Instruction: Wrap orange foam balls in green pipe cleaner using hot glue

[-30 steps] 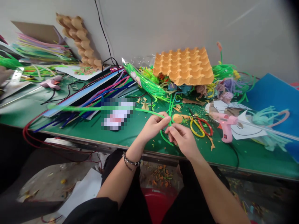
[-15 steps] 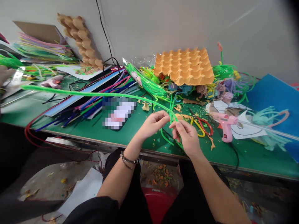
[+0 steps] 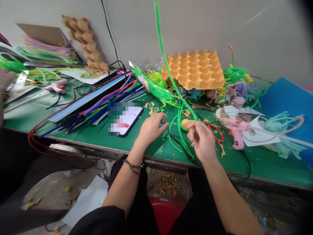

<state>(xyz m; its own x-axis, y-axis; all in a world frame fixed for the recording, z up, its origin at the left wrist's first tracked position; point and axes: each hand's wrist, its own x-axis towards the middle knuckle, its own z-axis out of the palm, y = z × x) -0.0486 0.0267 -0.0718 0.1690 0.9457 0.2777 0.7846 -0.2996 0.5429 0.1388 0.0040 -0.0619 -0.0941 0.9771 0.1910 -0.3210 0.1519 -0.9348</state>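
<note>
Between the thumb and fingers of my right hand (image 3: 202, 140) is the lower end of a long green pipe cleaner (image 3: 168, 71), which rises and curves up past the top of the view. My left hand (image 3: 153, 127) hovers over the table with thumb and fingers apart and nothing in it. Beneath and between the hands lie several loose green pipe cleaners (image 3: 180, 130). A small orange-yellow piece (image 3: 187, 124) rests just behind my right fingers. Red-handled pliers (image 3: 217, 130) lie partly hidden beside that hand.
A phone (image 3: 129, 120) lies left of my left hand. A pink glue gun (image 3: 236, 130) stands to the right. An egg tray (image 3: 193, 70) sits on craft pieces at the back. Bundled pipe cleaners (image 3: 107, 98) lie to the left. Another person's hand (image 3: 6, 78) shows at the far left.
My left hand has let go of the pipe cleaner and drawn away to the left. The pipe cleaner has swung from pointing left to pointing up, and my right hand has shifted slightly right.
</note>
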